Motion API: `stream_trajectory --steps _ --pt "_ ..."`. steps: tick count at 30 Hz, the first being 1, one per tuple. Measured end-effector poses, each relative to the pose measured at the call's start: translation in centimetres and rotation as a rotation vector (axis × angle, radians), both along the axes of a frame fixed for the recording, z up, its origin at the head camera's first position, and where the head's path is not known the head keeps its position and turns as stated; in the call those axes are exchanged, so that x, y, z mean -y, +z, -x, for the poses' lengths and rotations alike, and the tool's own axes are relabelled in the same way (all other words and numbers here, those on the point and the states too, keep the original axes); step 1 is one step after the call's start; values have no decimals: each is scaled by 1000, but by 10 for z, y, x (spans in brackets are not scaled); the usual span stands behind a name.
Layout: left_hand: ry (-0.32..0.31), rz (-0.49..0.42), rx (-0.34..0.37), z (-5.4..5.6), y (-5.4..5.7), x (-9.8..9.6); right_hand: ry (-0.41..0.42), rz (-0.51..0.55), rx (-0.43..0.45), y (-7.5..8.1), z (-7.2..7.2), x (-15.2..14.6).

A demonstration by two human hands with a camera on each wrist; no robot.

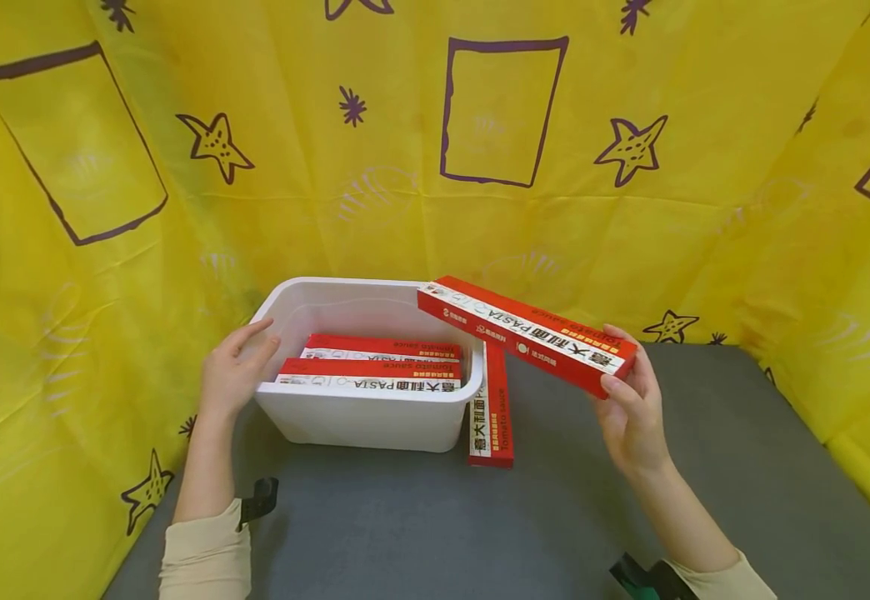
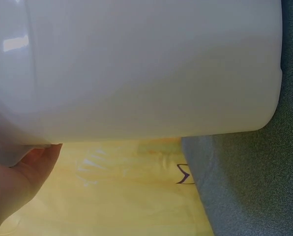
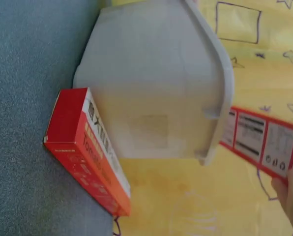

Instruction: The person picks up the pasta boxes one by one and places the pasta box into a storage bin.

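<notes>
A white plastic bin [image 1: 367, 421] holds red-and-white pasta boxes [image 1: 382, 368] lying flat inside. My left hand [image 1: 236, 367] is at the bin's left rim, its fingers loosely extended over the edge; the left wrist view shows the hand [image 2: 23, 182] beside the rim. Raised at the right, another pasta box [image 1: 525, 333] is pinched at its near end between the thumb and fingers of my right hand [image 1: 633, 408]. That box slants up to the left, its far end over the bin's right back corner in the head view.
Against the bin's right side, one more pasta box [image 1: 491, 417] lies on the dark grey table [image 1: 405, 517], partly hidden by the rim. A yellow curtain [image 1: 405, 225] with dark drawings surrounds the back and sides.
</notes>
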State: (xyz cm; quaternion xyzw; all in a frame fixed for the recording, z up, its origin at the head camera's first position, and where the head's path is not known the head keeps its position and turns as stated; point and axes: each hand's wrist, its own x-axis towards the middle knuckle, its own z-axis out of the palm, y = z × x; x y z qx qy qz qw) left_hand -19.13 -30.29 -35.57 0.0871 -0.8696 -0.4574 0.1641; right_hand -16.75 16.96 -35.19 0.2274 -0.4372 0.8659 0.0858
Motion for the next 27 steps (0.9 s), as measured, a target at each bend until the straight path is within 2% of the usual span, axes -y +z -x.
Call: stream_trajectory --steps 6,20,24,27 --pt "6 1 -15 -1 0 -1 81 -108 -24 -2 11 13" --pt "6 -13 -4 -1 -1 1 128 -306 -53 -6 35 30" --pt "10 -14 -8 -1 -1 1 117 -382 -46 -6 39 32" --pt "12 -12 -10 -1 -1 1 74 -455 -20 -5 44 33"
